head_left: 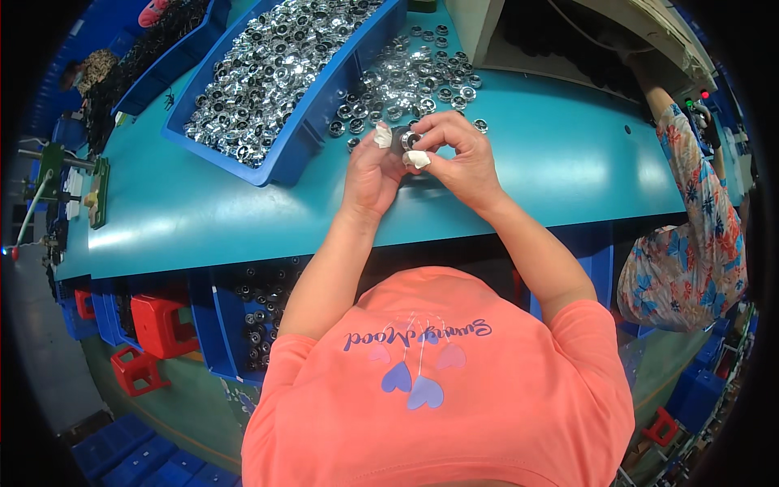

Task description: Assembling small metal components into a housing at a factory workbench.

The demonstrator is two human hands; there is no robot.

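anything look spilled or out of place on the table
Loose silvery round parts lie on the teal table beside a blue bin full of similar ones; they look spilled, though perhaps placed there deliberately. The left hand and right hand each have a white wrap on one digit, which is less usual. No clear damage shows.

Teal table (568, 174) (glossy), red stools (156, 329); green floor (185, 391)

Factory workshop, bin (322, 104) of parts (272, 77)
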